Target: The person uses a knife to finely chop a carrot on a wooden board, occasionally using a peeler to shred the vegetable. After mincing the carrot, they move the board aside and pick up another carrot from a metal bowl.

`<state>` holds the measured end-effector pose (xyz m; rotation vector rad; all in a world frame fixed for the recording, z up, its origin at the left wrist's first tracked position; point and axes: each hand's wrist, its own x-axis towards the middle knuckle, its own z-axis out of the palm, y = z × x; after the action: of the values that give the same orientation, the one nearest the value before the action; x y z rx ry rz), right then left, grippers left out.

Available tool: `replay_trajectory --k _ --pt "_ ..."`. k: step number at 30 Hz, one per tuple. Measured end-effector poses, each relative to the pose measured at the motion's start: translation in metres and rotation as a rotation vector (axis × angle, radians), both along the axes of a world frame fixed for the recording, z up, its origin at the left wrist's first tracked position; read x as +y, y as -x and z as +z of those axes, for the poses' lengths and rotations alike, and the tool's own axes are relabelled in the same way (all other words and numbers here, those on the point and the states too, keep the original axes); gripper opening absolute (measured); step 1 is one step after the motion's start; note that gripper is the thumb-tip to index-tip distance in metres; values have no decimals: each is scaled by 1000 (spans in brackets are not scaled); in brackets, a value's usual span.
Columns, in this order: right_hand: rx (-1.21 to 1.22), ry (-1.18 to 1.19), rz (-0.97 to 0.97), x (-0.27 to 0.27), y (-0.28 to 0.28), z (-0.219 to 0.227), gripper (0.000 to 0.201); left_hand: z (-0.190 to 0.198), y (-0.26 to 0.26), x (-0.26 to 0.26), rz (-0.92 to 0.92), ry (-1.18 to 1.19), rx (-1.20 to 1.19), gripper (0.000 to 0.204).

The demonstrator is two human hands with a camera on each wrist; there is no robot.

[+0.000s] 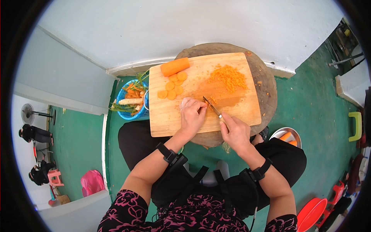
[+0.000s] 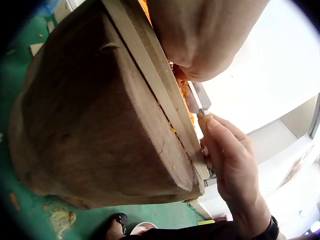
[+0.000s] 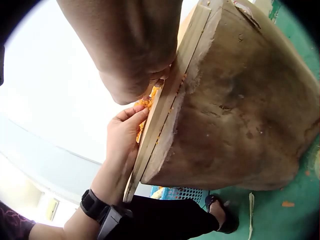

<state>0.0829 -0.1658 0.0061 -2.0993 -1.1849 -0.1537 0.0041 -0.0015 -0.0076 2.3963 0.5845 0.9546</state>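
Observation:
My right hand (image 1: pixel 236 133) grips the handle of a small knife (image 1: pixel 212 107), its blade angled over the cutting board (image 1: pixel 166 121). My left hand (image 1: pixel 192 116) is bent at the blade's side, thumb and fingers pinching a small piece of carrot; the fingers cover most of it. Orange bits show at those fingertips in the right wrist view. A heap of finely chopped carrot (image 1: pixel 230 77) lies at the board's far right. Several round carrot slices (image 1: pixel 171 86) and a thick carrot chunk (image 1: pixel 174 67) lie on the left part.
The board rests on a round wooden block (image 1: pixel 266 89). A blue basket (image 1: pixel 123 115) of peelings stands left of it, and a metal bowl (image 1: pixel 296 136) with carrot pieces sits on the floor at right. A white wall (image 1: pixel 193 23) rises behind.

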Motion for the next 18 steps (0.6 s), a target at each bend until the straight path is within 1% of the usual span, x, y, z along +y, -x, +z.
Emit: replay_trajectory --k 3,6,9,18 --pt "-36 38 -2 1 1 1 27 -1 0 0 18 3 -1 4" --pt "76 -26 15 1 -1 -1 27 5 1 -2 26 -40 13 5" --pt "90 -90 -10 1 -1 1 27 3 1 -3 38 -35 10 4" --pt "33 -45 6 1 0 -2 29 5 0 -5 72 -23 17 4"
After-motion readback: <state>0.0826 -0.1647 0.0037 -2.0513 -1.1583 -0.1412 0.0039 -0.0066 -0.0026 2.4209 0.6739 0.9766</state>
